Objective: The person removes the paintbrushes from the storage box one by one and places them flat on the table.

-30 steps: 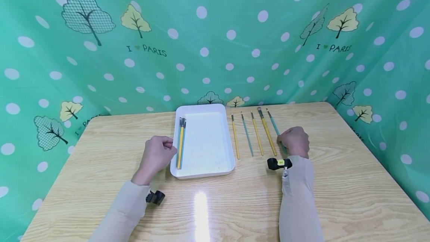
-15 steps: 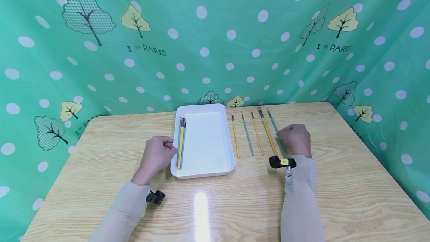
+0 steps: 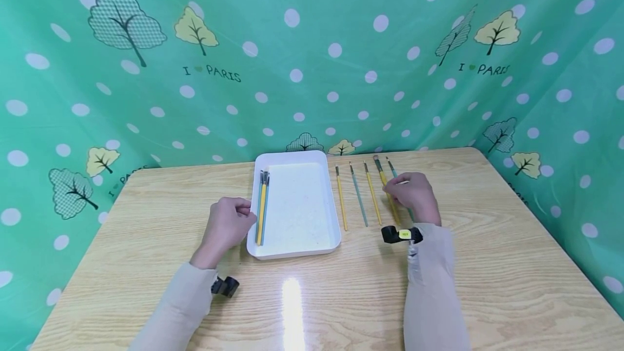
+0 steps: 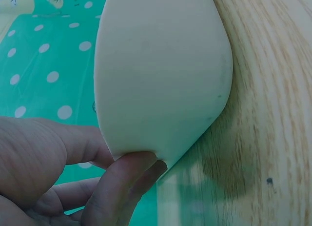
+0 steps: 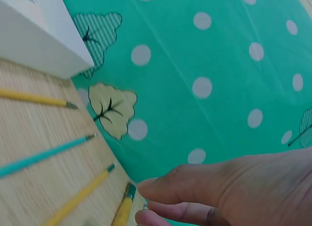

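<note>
My left hand (image 3: 229, 226) pinches the left rim of the white tray (image 3: 302, 207); the left wrist view has thumb and fingers on either side of the tray wall (image 4: 161, 79). Inside, along that left side, lie three paintbrushes (image 3: 263, 205), a yellow one between two blue ones. My right hand (image 3: 415, 193) is over the thick yellow paintbrush (image 3: 382, 175), thumb and fingertips close to it with a gap between them. In the right wrist view its dark ferrule (image 5: 129, 192) shows beside the thumb. The rightmost teal paintbrush (image 3: 392, 167) is partly hidden under that hand.
Between tray and right hand, a thin yellow brush (image 3: 341, 199), a teal brush (image 3: 359, 196) and another yellow brush (image 3: 372, 194) lie in a row on the wooden table (image 3: 341, 297). A green dotted curtain (image 3: 312, 96) hangs behind the table's back edge.
My right hand has lifted off the rightmost teal brush and shifted left and slightly back, over the thick yellow brush. The left hand and the tray stay put.
</note>
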Available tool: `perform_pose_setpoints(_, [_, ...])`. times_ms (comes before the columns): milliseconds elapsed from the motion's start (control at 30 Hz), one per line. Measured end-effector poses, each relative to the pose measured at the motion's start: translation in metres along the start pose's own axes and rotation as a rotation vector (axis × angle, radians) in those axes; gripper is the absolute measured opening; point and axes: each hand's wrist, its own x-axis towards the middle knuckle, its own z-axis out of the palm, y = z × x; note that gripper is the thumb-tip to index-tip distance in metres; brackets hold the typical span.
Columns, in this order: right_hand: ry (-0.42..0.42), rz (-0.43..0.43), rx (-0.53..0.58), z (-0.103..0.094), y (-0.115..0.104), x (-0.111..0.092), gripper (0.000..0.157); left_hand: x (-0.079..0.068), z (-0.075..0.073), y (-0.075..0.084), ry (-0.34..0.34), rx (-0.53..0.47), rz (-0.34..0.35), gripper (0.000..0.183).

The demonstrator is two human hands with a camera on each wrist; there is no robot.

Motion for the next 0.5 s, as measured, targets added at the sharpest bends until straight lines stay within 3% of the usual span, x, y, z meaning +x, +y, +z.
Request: perform_pose_setpoints(500, [-0.065, -0.057, 0.077, 0.024, -0.023, -0.002, 0.033, 0.001, 0.0, -0.002, -0.003, -0.002, 0.001, 0.031])
